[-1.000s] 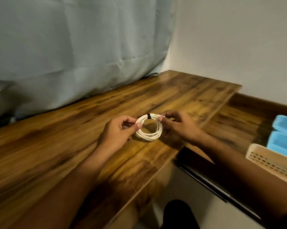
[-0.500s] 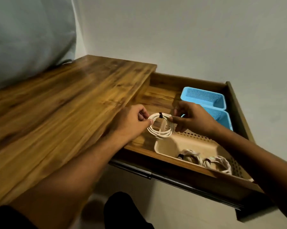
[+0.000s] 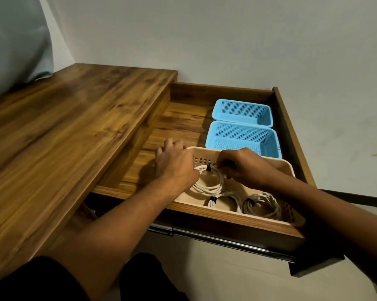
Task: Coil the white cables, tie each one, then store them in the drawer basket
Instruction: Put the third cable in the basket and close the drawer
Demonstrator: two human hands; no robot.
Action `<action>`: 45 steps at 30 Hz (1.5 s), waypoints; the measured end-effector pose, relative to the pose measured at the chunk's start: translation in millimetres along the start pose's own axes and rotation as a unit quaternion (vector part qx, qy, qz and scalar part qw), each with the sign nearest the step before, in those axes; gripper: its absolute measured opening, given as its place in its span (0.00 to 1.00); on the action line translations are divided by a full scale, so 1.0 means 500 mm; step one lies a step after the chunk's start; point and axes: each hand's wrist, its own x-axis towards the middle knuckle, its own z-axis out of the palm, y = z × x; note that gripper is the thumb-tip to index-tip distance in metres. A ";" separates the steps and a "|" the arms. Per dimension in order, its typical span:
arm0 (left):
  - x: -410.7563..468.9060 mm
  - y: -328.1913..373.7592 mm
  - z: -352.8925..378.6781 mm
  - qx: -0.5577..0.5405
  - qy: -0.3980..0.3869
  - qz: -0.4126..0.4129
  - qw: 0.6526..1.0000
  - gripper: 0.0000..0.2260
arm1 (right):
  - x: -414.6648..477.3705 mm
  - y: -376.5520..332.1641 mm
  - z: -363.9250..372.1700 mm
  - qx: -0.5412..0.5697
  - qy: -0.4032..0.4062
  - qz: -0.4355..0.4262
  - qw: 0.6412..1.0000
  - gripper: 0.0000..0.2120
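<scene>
A coiled white cable (image 3: pixel 209 181) with a black tie on top sits low inside the beige basket (image 3: pixel 288 168) in the open drawer. My left hand (image 3: pixel 175 165) holds the coil's left side and my right hand (image 3: pixel 242 168) pinches its right side near the tie. Two other tied white coils lie in the same basket, one (image 3: pixel 223 197) at the front middle and one (image 3: pixel 261 205) at the front right.
Two blue mesh baskets (image 3: pixel 243 114) (image 3: pixel 242 137) stand behind the beige one in the drawer (image 3: pixel 183 118). The wooden desk top (image 3: pixel 63 131) spans the left. A grey curtain (image 3: pixel 13 44) hangs at the far left, and the white wall is behind.
Both hands carried the tied coil from above the desk top rightwards over the drawer and then down into the beige basket. The view swung right with them.
</scene>
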 end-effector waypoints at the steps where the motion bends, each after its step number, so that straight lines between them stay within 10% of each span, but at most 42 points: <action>1: 0.001 0.002 0.004 0.016 -0.006 -0.007 1.000 0.13 | 0.001 -0.002 -0.001 -0.006 -0.001 -0.004 1.000 0.06; 14: -0.031 -0.004 -0.002 0.071 0.073 0.124 0.987 0.13 | -0.011 -0.003 0.010 -0.122 -0.039 0.003 0.992 0.13; 21: -0.040 -0.004 -0.030 0.046 -0.115 0.223 0.967 0.05 | -0.010 -0.014 0.031 -0.191 -0.052 -0.020 0.980 0.15; 31: -0.042 -0.010 -0.046 0.011 -0.140 0.231 0.963 0.10 | -0.035 -0.009 -0.027 -0.102 -0.123 0.006 0.987 0.08; 45: -0.109 0.298 -0.088 -0.088 -0.062 0.418 0.902 0.24 | -0.274 0.141 -0.210 -0.059 0.098 0.169 0.979 0.08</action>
